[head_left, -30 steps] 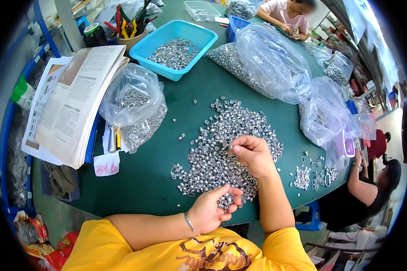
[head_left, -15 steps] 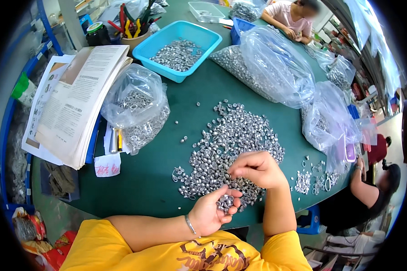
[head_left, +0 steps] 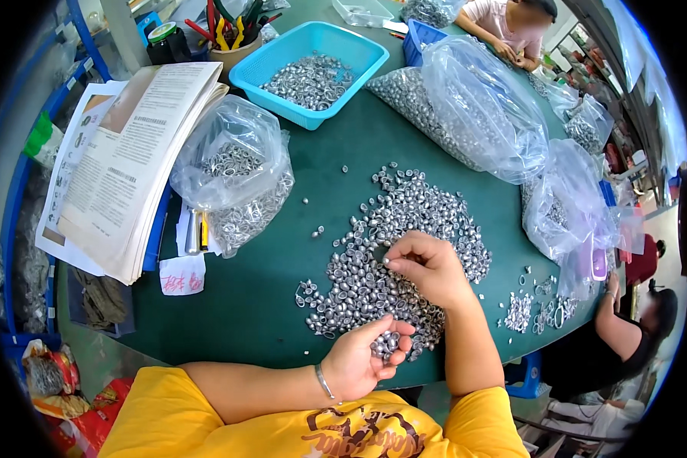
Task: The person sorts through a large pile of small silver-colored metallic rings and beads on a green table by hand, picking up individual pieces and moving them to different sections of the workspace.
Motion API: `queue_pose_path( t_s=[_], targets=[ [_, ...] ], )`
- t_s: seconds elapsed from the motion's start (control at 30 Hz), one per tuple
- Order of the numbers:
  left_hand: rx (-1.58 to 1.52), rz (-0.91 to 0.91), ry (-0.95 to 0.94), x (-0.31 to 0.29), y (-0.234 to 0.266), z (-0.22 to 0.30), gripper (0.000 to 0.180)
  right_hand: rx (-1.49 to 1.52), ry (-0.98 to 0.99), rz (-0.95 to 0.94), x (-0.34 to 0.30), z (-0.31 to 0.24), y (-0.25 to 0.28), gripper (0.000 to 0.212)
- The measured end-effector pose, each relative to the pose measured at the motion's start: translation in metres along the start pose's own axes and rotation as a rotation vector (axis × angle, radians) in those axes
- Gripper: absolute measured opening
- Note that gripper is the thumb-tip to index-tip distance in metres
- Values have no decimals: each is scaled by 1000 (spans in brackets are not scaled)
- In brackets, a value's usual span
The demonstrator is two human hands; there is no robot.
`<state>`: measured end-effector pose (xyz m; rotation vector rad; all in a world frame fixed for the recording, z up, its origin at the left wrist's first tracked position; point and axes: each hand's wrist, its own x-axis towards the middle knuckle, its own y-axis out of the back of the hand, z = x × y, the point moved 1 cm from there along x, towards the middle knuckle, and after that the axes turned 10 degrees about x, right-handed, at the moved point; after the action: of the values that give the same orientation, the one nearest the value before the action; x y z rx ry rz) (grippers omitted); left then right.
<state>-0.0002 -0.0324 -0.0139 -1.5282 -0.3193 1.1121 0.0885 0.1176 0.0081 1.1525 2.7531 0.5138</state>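
A wide pile of small, rounded, hollow silver metal pieces (head_left: 374, 275) is spread on the green table before me. My left hand (head_left: 362, 357) is cupped palm up at the pile's near edge, its fingers curled around several of these metal pieces (head_left: 387, 345). Over the middle of the pile, my right hand (head_left: 431, 269) pinches a small metal piece (head_left: 386, 260) between thumb and fingertips. The curled fingers hide part of what each hand holds.
A blue basket (head_left: 244, 72) of similar pieces stands at the back. Filled clear bags lie to the left (head_left: 233, 164) and right (head_left: 485, 114). Newspapers (head_left: 130, 168) rest at the left, near a pot of pliers (head_left: 233, 57). Two people sit at the table, far right and right.
My right hand has moved slightly up and left, away from my left hand, with its fingertips pinched together. My left hand stays cupped around its pieces. The view has shifted a little.
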Motion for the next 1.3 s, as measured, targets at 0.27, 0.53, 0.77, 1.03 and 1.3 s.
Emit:
queue_pose_path(
  t_s=[0.27, 0.53, 0.77, 1.03, 1.3],
  targets=[
    [-18, 0, -3, 2, 1, 2, 32, 642, -54, -200, -10, -1, 10, 6],
    [-19, 33, -6, 2, 0, 1, 33, -307, 199, 90, 6, -5, -9, 9],
    [-31, 12, -23, 2, 1, 3, 33, -532, 196, 165, 8, 4, -19, 9],
    [-31, 35, -19, 1, -2, 4, 33, 376, -139, 43, -2, 6, 0, 13],
    [-30, 31, -26, 1, -1, 6, 32, 741, -54, -11, -11, 3, 7, 12]
  ],
)
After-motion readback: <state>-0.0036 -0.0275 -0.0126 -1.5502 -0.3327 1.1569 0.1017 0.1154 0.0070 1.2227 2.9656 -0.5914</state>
